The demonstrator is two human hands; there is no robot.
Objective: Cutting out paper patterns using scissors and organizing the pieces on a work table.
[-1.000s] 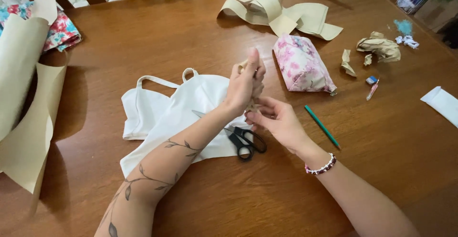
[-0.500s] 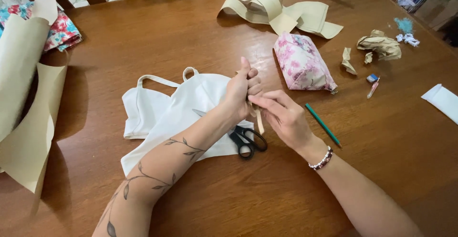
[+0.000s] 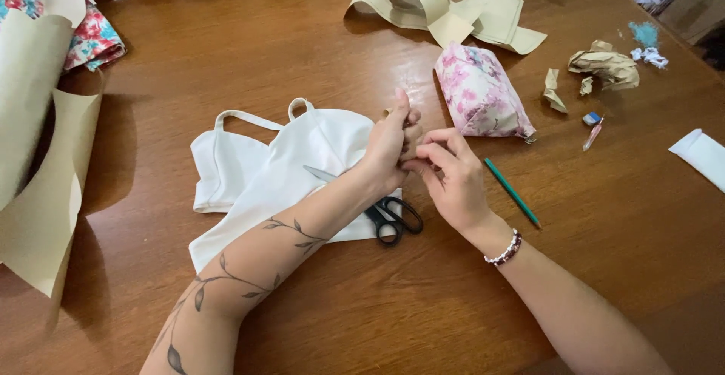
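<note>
My left hand point(image 3: 391, 139) is raised over the table with its fingers closed together, and a small beige tip pokes out beside the thumb. My right hand point(image 3: 451, 172) presses against it, fingertips pinched at the left hand's fingers. Whatever they pinch is almost wholly hidden between the two hands. Below them lies a white strappy garment point(image 3: 283, 165), with my tattooed left forearm across it. Black-handled scissors point(image 3: 393, 218) rest on the garment's right edge, partly under my left wrist. A green pencil point(image 3: 513, 193) lies just right of my right hand.
A pink floral pouch point(image 3: 483, 92) sits behind the hands. Beige paper cut-outs point(image 3: 445, 5) lie at the back, and crumpled brown paper point(image 3: 608, 65) at the right. Large brown paper sheets point(image 3: 30, 126) and floral fabric point(image 3: 92, 39) are on the left. A white slip point(image 3: 702, 156) lies at the right edge.
The hands have drawn closer together. The beige strip that hung between them half a second ago is now nearly hidden inside the fingers.
</note>
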